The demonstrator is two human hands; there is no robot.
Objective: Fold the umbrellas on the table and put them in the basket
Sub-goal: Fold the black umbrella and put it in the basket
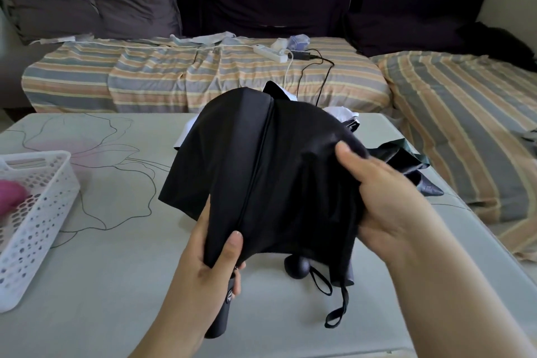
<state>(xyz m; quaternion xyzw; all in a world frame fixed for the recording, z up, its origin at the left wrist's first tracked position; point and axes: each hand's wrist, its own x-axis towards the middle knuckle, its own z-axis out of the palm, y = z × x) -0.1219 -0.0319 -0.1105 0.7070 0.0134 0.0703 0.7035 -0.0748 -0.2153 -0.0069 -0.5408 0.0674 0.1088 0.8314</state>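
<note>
My left hand (pixel 215 253): at 6 o'clock, thumb and fingers curled round the lower edge of the black umbrella (pixel 261 171), pinching canopy cloth against its handle (pixel 222 311), which points back toward me.
My right hand (pixel 386 200): at 3 o'clock, fingers wrapped round the right side of the same canopy, thumb on top of the cloth.
Black umbrella: held between both hands just above the table (pixel 116 285), canopy collapsed but loose and unrolled, a seam running from 12 to 6 down its middle.
Other umbrellas: a second black handle with round knob (pixel 297 267) and a wrist strap (pixel 337 311) lie on the table under the canopy at 5 o'clock; dark and white cloth shows behind at 1 to 3 o'clock, tangled, so I cannot tell how many.
Basket (pixel 32 229): white, perforated, at 9 o'clock on the table's left edge, well apart from my hands, with a pink thing (pixel 11 197) inside.
Beyond the table: a striped sofa cover (pixel 145 78) at 12 o'clock bearing a white power strip (pixel 268 53).
</note>
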